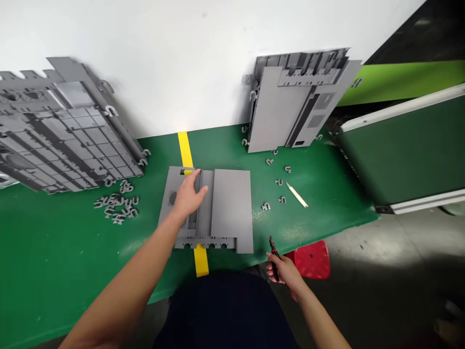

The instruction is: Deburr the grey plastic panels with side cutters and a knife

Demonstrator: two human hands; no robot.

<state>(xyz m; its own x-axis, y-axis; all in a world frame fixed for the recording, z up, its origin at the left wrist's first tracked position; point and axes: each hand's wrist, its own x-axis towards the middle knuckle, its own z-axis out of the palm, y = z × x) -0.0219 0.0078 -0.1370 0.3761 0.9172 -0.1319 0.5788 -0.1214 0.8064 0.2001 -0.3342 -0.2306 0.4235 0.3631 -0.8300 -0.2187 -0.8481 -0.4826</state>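
A flat grey panel (pixel 230 208) with slots and a vent grille lies on the green workbench (pixel 72 252). My left hand (pixel 189 196) rests on its left part, fingers spread, gripping nothing. My right hand (pixel 285 272) is off the bench's front edge, closed around small black-and-red cutting pliers (pixel 274 254). To the right of the panel lie several small grey U-shaped offcuts (pixel 279 182) and a pale craft knife (pixel 297 195). A loose pile of the same U-shaped pieces (pixel 116 208) sits to the panel's left.
Two large grey moulded panel frames lean on the white wall, one at left (pixel 61 126) and one at right (pixel 290 102). Yellow tape (pixel 184 148) crosses the bench. A red stool (pixel 312 259) stands by the front edge. A green board (pixel 403 150) stands at right.
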